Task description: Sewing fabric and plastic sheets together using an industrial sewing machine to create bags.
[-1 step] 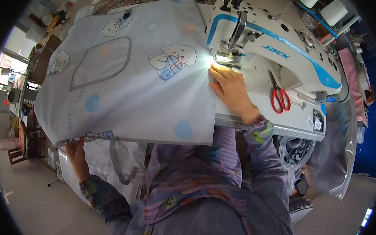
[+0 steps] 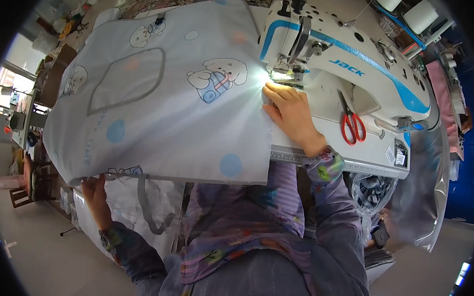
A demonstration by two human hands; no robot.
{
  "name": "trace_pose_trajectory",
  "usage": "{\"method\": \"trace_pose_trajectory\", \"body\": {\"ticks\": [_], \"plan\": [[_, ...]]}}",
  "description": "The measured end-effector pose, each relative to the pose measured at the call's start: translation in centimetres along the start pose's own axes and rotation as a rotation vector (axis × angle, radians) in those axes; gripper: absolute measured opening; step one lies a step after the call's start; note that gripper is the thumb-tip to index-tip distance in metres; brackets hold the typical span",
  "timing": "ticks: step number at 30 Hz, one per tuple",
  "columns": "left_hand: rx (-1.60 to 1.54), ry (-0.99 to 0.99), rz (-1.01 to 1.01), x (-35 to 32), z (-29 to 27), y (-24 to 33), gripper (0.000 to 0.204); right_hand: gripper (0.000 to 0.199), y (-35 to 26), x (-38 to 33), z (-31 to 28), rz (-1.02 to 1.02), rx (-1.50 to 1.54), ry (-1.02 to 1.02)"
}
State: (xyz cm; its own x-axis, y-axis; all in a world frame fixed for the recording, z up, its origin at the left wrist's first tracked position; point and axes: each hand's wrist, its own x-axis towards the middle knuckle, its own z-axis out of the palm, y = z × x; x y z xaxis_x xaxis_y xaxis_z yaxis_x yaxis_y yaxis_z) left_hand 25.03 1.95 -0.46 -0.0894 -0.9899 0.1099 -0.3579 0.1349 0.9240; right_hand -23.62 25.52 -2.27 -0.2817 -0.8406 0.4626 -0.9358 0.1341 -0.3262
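A pale grey-blue apron (image 2: 159,95) with cartoon dogs, blue dots, dark grey binding and an outlined pocket is spread over the machine table. Its right edge runs up to the lit needle area of a white and blue sewing machine (image 2: 354,52). My right hand (image 2: 290,110) lies flat on that edge just in front of the presser foot (image 2: 294,76), fingers stretched out and thumb apart. At the near left corner, my left hand (image 2: 96,194) is closed on the bound lower edge; its fingertips are partly hidden by the cloth.
Red-handled scissors (image 2: 352,124) lie on the machine bed, right of my right hand. A ruler strip (image 2: 354,166) runs along the table's front edge. A grey strap (image 2: 151,208) hangs below the apron. Thread cones (image 2: 419,18) stand at the back right; a plastic bag (image 2: 374,195) hangs below the table.
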Motion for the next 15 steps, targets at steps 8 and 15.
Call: {"method": "trace_pose_trajectory", "body": {"ticks": [8,15], "plan": [[0.027,-0.025,0.095,4.4,1.2,-0.2,0.024,0.052,1.0,-1.0,0.4,0.019,-0.052,-0.056],[0.103,-0.01,0.24,8.6,3.8,0.5,0.024,0.051,0.8,-0.8,0.1,0.004,-0.032,-0.056]]}}
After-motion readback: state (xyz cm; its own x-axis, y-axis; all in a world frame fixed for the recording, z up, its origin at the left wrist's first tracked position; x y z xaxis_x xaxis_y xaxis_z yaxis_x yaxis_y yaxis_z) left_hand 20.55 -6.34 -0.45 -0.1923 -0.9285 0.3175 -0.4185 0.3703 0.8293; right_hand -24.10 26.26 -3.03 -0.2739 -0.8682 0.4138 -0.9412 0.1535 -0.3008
